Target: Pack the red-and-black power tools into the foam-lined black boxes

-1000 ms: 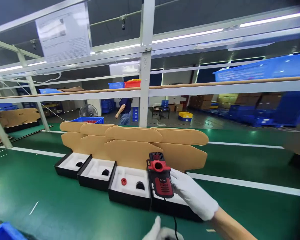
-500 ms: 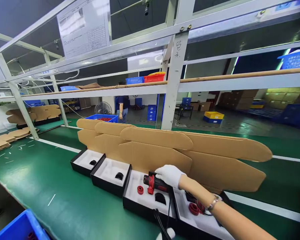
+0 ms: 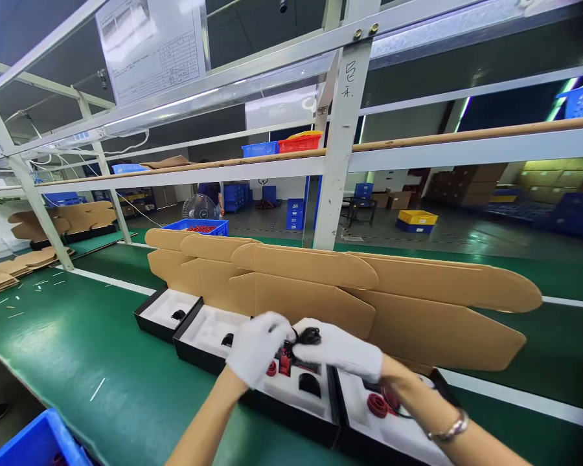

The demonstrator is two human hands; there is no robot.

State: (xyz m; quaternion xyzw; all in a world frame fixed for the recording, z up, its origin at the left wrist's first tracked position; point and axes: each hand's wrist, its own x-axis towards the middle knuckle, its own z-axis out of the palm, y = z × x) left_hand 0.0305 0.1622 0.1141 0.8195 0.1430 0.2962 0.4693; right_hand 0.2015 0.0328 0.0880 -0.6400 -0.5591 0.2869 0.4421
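Both hands wear white gloves and meet above the third black box point(image 3: 291, 421), which has a white foam insert. My right hand point(image 3: 333, 346) is closed on a bundled black cable point(image 3: 309, 336). Fingers bent, my left hand point(image 3: 260, 343) touches the cable's left end. Below them a red and black tool point(image 3: 285, 361) lies in the foam, mostly hidden by the hands. Beside it are a red ring point(image 3: 271, 369) and a black curved piece point(image 3: 309, 385). The box on the right holds another red ring point(image 3: 377, 405).
Two more foam-lined boxes point(image 3: 168, 314) stand to the left. Raised cardboard lids point(image 3: 291, 298) line the back. A white frame post point(image 3: 337, 149) rises behind them. A blue bin point(image 3: 39, 443) is at the lower left. A person point(image 3: 211, 192) is in the background.
My left hand has come in from below and meets the right. My right hand has moved off the tool's body onto the cable, now bundled above the box. The tool now lies lower in the foam.
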